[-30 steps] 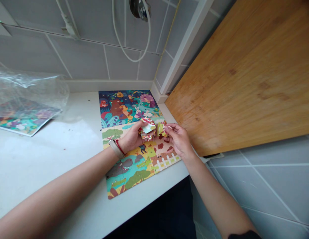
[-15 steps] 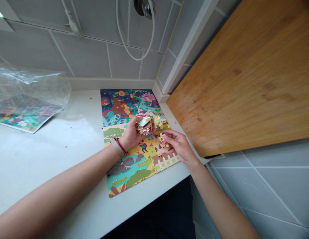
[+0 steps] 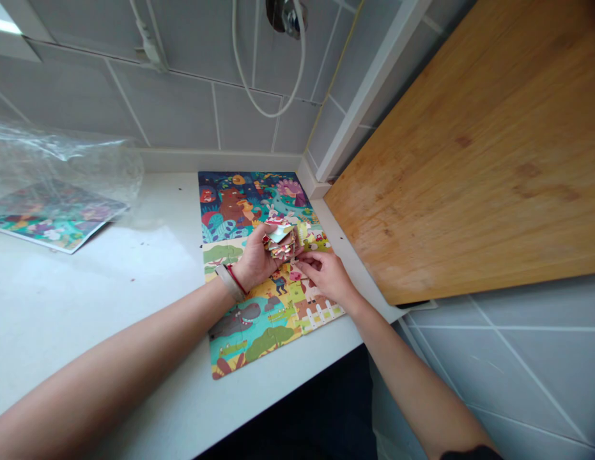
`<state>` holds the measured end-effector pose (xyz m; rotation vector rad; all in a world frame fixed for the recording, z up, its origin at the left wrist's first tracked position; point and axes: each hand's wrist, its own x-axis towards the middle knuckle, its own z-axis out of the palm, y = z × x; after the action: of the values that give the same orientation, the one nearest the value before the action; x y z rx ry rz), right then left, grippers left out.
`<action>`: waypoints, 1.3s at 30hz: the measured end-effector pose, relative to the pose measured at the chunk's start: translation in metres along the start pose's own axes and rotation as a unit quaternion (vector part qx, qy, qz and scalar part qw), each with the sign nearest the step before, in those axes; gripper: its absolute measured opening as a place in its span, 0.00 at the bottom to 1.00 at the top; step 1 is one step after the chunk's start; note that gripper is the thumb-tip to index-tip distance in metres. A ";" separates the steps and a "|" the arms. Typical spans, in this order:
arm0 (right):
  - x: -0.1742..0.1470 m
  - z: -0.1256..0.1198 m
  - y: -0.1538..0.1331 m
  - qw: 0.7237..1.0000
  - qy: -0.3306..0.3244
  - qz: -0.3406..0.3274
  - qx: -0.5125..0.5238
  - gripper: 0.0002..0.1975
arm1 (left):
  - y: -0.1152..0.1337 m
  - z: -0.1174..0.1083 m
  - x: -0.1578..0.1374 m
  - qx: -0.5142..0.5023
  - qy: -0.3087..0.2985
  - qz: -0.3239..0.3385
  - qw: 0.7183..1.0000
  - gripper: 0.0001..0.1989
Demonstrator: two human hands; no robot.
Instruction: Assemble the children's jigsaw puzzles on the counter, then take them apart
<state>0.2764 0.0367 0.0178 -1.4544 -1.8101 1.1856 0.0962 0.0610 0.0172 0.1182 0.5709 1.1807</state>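
Far to the left of the fingers, a clear plastic bag (image 3: 98, 150) lies over a printed card (image 3: 57, 223), and a broad stretch of white counter (image 3: 153, 281) runs from there to the left hand (image 3: 257, 260), giving that side the most room. The left hand's fingers curl round a stack of pieces (image 3: 282, 243), thumb on top. Beneath both hands lies the puzzle (image 3: 266, 342), its rounded near-left corner short of the counter's front edge, its far edge near the tiled wall (image 3: 167, 108). Just right of the stack, the right hand (image 3: 326, 278) has thumb and forefinger pinched nearly together on a small piece (image 3: 295, 276); whether that rests on the puzzle I cannot tell. Right of these fingers, a narrow strip of counter leads to a slanting wooden board (image 3: 470, 166). The small piece, partly hidden, shows a pink muzzle; the stack is uneven, its top pale green. The puzzle shows hippo and crocodiles below the left fingers, cow and white fence below the right.
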 end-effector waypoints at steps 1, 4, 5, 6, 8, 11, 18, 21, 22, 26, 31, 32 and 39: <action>0.000 0.000 -0.001 1.000 0.006 -0.013 -0.024 0.09 | 0.000 0.000 0.000 0.000 0.000 -0.002 1.000 0.07; 0.001 0.002 -0.001 0.988 0.051 -0.080 -0.122 0.04 | 0.000 -0.002 0.002 -0.006 -0.003 -0.002 1.000 0.05; 0.000 0.002 0.000 0.982 0.066 -0.097 -0.149 0.04 | -0.001 -0.002 0.002 -0.007 -0.005 -0.004 1.000 0.04; 0.000 0.002 0.001 0.977 0.077 -0.106 -0.167 0.05 | -0.001 -0.002 0.002 -0.009 -0.005 -0.004 1.000 0.04; -0.002 0.002 0.002 0.975 0.085 -0.109 -0.176 0.06 | -0.001 -0.002 0.002 -0.013 -0.004 -0.004 1.000 0.05; -0.011 0.001 0.003 0.970 0.081 -0.136 -0.182 0.08 | 0.000 0.001 0.000 -0.017 0.003 -0.001 1.000 0.06; -0.031 -0.001 0.008 0.945 0.084 -0.178 -0.263 0.14 | 0.001 0.001 -0.002 -0.015 0.005 -0.005 1.000 0.07; -0.032 0.002 0.009 0.945 0.082 -0.174 -0.265 0.13 | 0.000 -0.001 -0.001 -0.017 -0.010 0.000 1.000 0.07; -0.032 0.002 0.009 0.945 0.079 -0.175 -0.264 0.13 | 0.000 -0.001 -0.001 -0.016 -0.016 0.002 1.000 0.08; -0.031 -0.001 0.008 0.961 0.105 -0.165 -0.196 0.12 | 0.000 -0.002 -0.001 -0.003 -0.038 -0.001 0.999 0.07; -0.021 -0.019 0.001 0.979 0.191 -0.018 0.065 0.17 | -0.004 -0.005 0.001 0.012 -0.039 -0.008 0.999 0.06; -0.018 -0.022 -0.003 0.977 0.176 0.020 0.123 0.18 | -0.005 -0.005 0.001 0.025 -0.045 -0.010 0.999 0.05; -0.004 -0.030 -0.017 0.961 0.087 0.109 0.238 0.24 | -0.012 -0.007 0.003 0.069 -0.074 -0.011 0.995 0.05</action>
<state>0.2934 0.0417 0.0474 -1.4360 -1.1602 1.4291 0.1035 0.0578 0.0061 0.3154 0.5210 1.1011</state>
